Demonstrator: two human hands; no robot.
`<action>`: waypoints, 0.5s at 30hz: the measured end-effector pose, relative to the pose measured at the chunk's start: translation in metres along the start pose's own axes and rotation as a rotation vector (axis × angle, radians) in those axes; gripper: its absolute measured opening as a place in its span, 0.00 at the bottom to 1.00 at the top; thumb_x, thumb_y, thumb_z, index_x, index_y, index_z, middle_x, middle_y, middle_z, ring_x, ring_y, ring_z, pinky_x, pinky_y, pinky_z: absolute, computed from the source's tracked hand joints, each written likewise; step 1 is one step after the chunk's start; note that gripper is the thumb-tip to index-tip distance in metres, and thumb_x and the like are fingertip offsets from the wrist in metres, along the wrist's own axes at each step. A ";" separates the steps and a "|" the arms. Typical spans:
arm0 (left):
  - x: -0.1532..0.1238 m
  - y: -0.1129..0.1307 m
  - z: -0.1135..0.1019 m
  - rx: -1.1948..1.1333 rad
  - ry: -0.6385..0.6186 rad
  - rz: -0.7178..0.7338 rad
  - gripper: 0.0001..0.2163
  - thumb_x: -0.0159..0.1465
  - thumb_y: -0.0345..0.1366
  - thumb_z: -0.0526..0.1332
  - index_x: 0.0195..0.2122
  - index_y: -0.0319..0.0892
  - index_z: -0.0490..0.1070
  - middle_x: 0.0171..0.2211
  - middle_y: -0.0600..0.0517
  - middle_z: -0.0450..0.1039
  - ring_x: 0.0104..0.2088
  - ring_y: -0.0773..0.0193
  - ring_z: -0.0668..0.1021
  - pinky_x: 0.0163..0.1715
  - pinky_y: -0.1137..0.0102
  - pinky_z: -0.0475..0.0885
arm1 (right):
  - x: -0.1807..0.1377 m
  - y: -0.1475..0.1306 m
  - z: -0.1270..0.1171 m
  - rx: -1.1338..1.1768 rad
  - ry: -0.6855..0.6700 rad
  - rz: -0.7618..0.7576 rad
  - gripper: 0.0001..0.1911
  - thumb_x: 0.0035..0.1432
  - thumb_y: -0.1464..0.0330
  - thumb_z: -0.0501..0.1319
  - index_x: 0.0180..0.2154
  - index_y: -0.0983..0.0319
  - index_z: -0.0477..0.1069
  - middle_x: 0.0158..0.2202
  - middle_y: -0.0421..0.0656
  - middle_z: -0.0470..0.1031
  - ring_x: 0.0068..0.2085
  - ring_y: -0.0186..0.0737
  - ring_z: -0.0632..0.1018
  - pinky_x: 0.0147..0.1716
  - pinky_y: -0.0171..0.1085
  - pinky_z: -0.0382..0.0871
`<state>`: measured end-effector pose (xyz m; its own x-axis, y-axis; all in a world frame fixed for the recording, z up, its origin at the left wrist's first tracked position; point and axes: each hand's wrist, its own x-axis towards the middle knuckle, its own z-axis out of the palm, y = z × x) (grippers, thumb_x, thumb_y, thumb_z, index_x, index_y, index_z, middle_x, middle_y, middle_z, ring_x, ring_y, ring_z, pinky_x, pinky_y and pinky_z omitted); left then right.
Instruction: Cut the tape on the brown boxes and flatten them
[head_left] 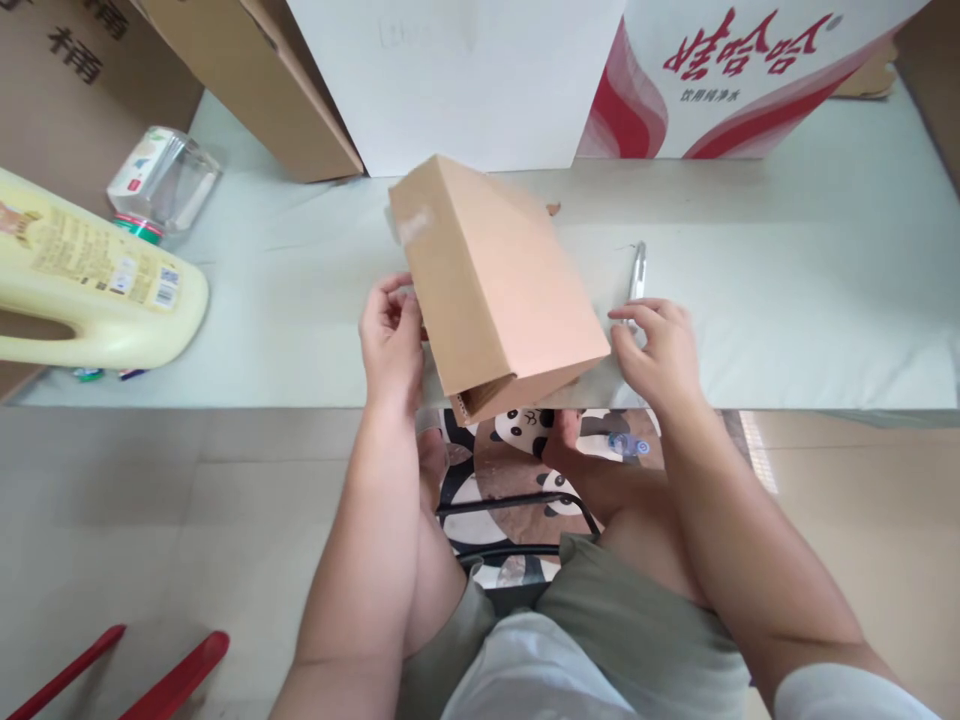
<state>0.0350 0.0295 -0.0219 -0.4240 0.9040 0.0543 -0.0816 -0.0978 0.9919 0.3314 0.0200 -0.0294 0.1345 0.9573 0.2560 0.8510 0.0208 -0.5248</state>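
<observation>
A small brown cardboard box [517,260] sits at an angle over the front edge of the table, with a slightly gaping flap at its near end. My left hand [392,335] is at the box's left side, fingers curled against its lower edge; some fingertips are hidden behind the cardboard. To the right of the box, my right hand [658,350] has its thumb and index finger apart and grips nothing visible. Just beyond those fingers lies a slim silver utility knife [638,270], its near end partly covered by the hand.
At left are a large yellow jug [97,290] and a clear plastic bottle [169,180] on its side. White cartons [465,90] and a red-and-white carton [720,110] line the back of the cloth-covered table [825,280]. Red bars [176,680] show at lower left.
</observation>
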 end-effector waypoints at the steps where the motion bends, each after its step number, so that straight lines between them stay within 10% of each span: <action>1: 0.001 0.000 -0.002 -0.034 -0.018 -0.065 0.21 0.58 0.58 0.70 0.42 0.47 0.77 0.37 0.51 0.76 0.34 0.63 0.78 0.30 0.71 0.72 | 0.000 0.002 0.000 0.108 -0.005 -0.054 0.14 0.58 0.63 0.57 0.37 0.58 0.82 0.47 0.51 0.80 0.54 0.57 0.76 0.60 0.61 0.64; 5: 0.003 0.000 -0.009 -0.160 -0.221 -0.201 0.25 0.62 0.63 0.60 0.42 0.46 0.77 0.44 0.46 0.79 0.44 0.53 0.83 0.37 0.63 0.79 | -0.002 0.015 0.000 0.490 -0.078 -0.080 0.19 0.63 0.59 0.53 0.31 0.58 0.80 0.41 0.47 0.83 0.50 0.52 0.80 0.59 0.57 0.69; 15: 0.001 0.009 -0.008 -0.120 -0.201 -0.211 0.22 0.51 0.46 0.76 0.43 0.45 0.73 0.45 0.46 0.81 0.48 0.50 0.83 0.44 0.60 0.80 | -0.009 0.004 0.004 0.782 -0.242 -0.230 0.46 0.54 0.41 0.66 0.68 0.49 0.56 0.71 0.48 0.63 0.70 0.56 0.68 0.68 0.58 0.65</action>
<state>0.0272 0.0260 -0.0134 -0.2010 0.9725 -0.1180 -0.2600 0.0632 0.9635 0.3319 0.0130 -0.0373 -0.1870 0.9382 0.2911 0.2360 0.3306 -0.9138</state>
